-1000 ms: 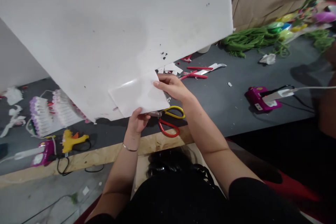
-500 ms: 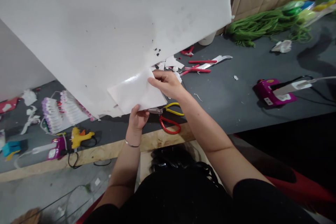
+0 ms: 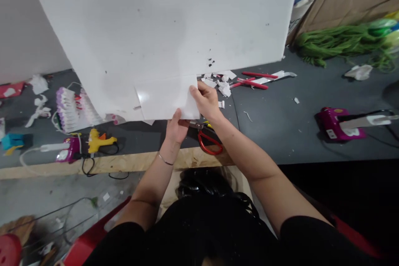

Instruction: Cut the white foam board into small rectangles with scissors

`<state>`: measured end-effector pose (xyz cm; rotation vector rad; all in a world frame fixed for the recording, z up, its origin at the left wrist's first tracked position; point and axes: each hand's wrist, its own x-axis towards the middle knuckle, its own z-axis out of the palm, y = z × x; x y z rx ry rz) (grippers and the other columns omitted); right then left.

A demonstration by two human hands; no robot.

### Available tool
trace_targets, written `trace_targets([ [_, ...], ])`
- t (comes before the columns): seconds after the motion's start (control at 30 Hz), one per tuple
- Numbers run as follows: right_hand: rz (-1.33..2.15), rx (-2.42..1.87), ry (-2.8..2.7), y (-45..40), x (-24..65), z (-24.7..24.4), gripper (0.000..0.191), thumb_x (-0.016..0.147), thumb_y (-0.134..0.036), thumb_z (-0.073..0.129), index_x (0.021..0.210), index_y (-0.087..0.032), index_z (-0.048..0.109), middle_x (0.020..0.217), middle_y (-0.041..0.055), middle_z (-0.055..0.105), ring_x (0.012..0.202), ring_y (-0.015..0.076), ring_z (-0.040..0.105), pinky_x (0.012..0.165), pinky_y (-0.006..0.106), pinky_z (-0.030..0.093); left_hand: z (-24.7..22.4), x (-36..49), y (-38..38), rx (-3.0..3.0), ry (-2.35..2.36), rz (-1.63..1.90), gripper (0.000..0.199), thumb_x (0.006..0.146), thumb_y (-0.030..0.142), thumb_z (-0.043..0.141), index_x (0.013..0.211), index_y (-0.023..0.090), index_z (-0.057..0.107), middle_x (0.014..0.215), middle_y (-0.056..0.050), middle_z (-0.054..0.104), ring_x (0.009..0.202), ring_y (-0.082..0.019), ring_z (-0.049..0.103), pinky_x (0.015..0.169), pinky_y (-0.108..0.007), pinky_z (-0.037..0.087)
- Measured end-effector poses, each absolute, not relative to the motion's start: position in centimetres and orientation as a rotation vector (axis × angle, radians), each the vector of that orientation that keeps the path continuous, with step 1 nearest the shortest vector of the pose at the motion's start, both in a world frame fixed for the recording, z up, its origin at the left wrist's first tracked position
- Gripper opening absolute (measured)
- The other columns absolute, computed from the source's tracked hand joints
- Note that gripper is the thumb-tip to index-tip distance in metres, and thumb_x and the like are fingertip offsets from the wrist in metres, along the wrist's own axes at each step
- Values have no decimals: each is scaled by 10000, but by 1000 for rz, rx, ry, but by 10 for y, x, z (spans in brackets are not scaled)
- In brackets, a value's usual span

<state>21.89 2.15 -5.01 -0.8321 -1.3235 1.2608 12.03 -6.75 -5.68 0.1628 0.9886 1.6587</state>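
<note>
A dark grey table (image 3: 268, 133) with a raw wooden edge (image 3: 124, 160) runs across the view, a pale floor (image 3: 75, 189) below it at left and cardboard (image 3: 358, 0) standing behind it at right. A big white board (image 3: 124, 20), flecked with dark specks, fills the upper middle, its lower edge over the table. A glossy white sheet (image 3: 168, 95) lies over the board's lower right corner; whether it is stuck there cannot be told. The right hand (image 3: 207, 99) pinches the sheet's right edge, thumb on top and the other fingers bent behind. The left hand (image 3: 177, 129), below a thin bracelet (image 3: 165, 159), has its thumb on the sheet's lower edge and its fingers underneath, mostly hidden, gripping it from below. Just beside the left hand are scissors (image 3: 200, 126) with one red and one yellow handle, the yellow partly covered by the right forearm. Beyond the right hand lie white scraps (image 3: 224, 88) and red sticks (image 3: 254, 83); farther right are green cord (image 3: 333, 43), a crumpled white piece (image 3: 358, 72) and a purple socket (image 3: 338, 124). At left sit a yellow glue gun (image 3: 97, 141) and another purple socket (image 3: 73, 148).
</note>
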Motion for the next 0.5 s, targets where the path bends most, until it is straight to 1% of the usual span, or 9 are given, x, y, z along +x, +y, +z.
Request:
trace_targets([
  [0.07,1274,-831,-1374,22,220,-48,359,954,-551,686,837,-212,684,814,7,592,817,148,529,714,294,466,-54,119,-68,151,1016,1706,441,998,95,688,1415,236,717,1292,-55,844,1188,-186,797,952,-270,642],
  [0.13,1261,-831,-1481,23,227,-44,443,972,-629,665,825,-211,664,793,5,568,805,147,535,703,290,466,-54,116,-69,187,1018,1758,446,952,105,747,1372,257,746,1299,-52,840,1245,-216,780,973,-290,647],
  [0.2,1213,-878,-1634,22,243,-37,526,1012,-690,589,796,-213,642,756,4,560,760,144,539,686,294,461,-56,111,-70,219,1021,1799,461,879,125,828,1312,276,775,1260,-47,848,1275,-252,771,979,-311,656],
  [0.27,1144,-992,-1793,14,267,-31,580,1070,-692,469,807,-210,656,748,18,607,717,148,557,685,307,468,-60,104,-71,247,1018,1820,476,826,134,866,1271,282,784,1205,-43,855,1264,-267,775,968,-324,666],
  [0.3,1077,-1062,-1906,7,280,-29,558,1085,-654,465,829,-207,677,762,27,639,717,154,572,693,316,467,-62,100,-72,266,1011,1832,487,813,136,870,1268,284,781,1188,-40,855,1254,-267,777,970,-334,670],
  [0.37,916,-1139,-2193,-11,307,-29,412,1056,-548,577,872,-206,715,799,43,691,731,178,604,708,331,477,-65,92,-73,315,991,1860,518,795,148,875,1282,286,768,1172,-37,850,1240,-268,778,991,-363,673],
  [0.4,874,-1161,-2327,-22,318,-31,329,1046,-482,605,931,-206,742,861,61,728,759,193,637,723,340,495,-67,89,-74,337,985,1870,535,779,165,890,1286,283,763,1159,-38,848,1232,-274,778,998,-377,674],
  [0.47,787,-1152,-2607,-44,333,-40,215,1031,-357,630,1048,-199,773,1006,108,770,883,249,700,810,388,551,-68,83,-77,382,973,1873,587,734,226,942,1290,265,756,1130,-52,846,1221,-296,780,987,-394,682],
  [0.5,707,-1132,-2705,-54,337,-45,192,1014,-300,646,1099,-190,779,1074,133,773,991,292,714,892,434,571,-67,80,-78,409,964,1866,630,705,273,974,1295,253,752,1116,-63,846,1217,-313,780,970,-400,689],
])
